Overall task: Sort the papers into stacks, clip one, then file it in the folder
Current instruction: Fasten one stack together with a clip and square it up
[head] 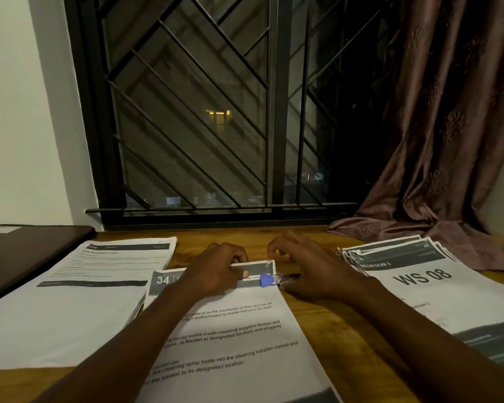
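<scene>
I am seeing the dark folder [26, 257] lying far left on the tabletop [317, 321], the left stack [85, 301] beside it. The left hand [213, 271] is pinching the middle stack [230, 344] by its top edge; the right hand [312, 271] is pinching the blue clip [266, 280] at its corner. The right stack [434, 292] is lying beyond.
</scene>
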Action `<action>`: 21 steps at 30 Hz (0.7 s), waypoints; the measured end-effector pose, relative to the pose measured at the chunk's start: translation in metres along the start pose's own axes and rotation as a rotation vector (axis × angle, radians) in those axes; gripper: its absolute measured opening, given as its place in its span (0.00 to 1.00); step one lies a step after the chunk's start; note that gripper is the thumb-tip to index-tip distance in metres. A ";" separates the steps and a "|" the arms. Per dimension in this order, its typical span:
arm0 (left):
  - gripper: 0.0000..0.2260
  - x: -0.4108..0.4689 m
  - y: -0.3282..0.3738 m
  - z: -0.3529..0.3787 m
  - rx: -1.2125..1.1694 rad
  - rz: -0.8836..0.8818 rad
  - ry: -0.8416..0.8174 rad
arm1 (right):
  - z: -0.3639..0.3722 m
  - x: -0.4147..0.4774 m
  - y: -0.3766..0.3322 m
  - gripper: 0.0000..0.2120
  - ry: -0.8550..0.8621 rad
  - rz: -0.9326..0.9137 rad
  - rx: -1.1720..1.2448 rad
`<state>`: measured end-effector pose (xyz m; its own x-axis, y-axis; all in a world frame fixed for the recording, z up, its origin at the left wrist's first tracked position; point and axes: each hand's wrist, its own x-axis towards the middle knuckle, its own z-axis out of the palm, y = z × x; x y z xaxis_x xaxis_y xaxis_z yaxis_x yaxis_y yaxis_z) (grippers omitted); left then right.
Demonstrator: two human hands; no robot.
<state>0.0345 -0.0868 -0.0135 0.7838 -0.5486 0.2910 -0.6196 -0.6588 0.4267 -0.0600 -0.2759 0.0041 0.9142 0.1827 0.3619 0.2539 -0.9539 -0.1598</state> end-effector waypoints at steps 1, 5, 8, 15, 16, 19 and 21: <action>0.02 0.000 -0.003 -0.001 0.004 -0.012 -0.007 | 0.002 0.001 -0.002 0.20 0.010 -0.039 -0.060; 0.06 0.000 -0.004 -0.001 0.075 0.005 -0.016 | 0.008 0.005 -0.007 0.17 0.011 -0.056 -0.162; 0.08 0.002 0.003 0.003 0.148 0.026 0.016 | 0.011 0.006 -0.009 0.13 0.006 -0.041 -0.078; 0.13 0.007 0.003 0.011 0.092 0.027 -0.034 | 0.007 0.003 -0.005 0.14 -0.042 0.041 0.019; 0.12 0.008 0.002 0.010 0.077 0.022 -0.040 | 0.009 0.003 -0.006 0.13 -0.022 0.018 -0.035; 0.10 0.008 0.001 0.008 0.073 0.013 -0.054 | 0.014 0.006 -0.014 0.14 0.046 -0.060 -0.177; 0.06 0.007 0.000 0.007 0.058 0.013 -0.057 | 0.014 0.007 -0.019 0.13 0.039 -0.071 -0.179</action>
<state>0.0398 -0.0942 -0.0177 0.7733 -0.5842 0.2465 -0.6321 -0.6794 0.3727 -0.0534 -0.2533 -0.0032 0.8824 0.2447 0.4019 0.2538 -0.9667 0.0314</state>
